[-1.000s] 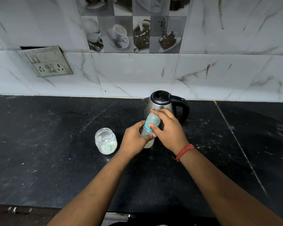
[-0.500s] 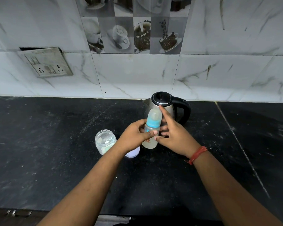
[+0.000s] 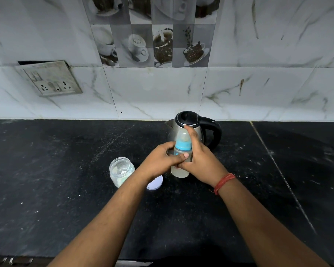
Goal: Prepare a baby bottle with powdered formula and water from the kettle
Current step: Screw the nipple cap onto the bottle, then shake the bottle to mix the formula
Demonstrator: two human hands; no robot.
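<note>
A baby bottle with a blue collar and clear cap stands upright, cloudy liquid in its lower part. My left hand grips its body from the left, thumb across the front. My right hand holds it from the right, with the index finger stretched up along the cap. Right behind the bottle stands a steel kettle with a black lid and handle. An open glass jar with white powder sits to the left. Its white lid lies flat beside it, partly hidden by my left wrist.
The black stone counter is dusted with powder specks and stretches wide on both sides. A marble-tiled wall rises behind it, with a switch and socket plate at the upper left. The counter's front edge runs along the bottom.
The bottle went from tilted to upright in my hands. My right hand shifted from covering its top to its right side, with the index finger along the cap. The jar's lid came into sight.
</note>
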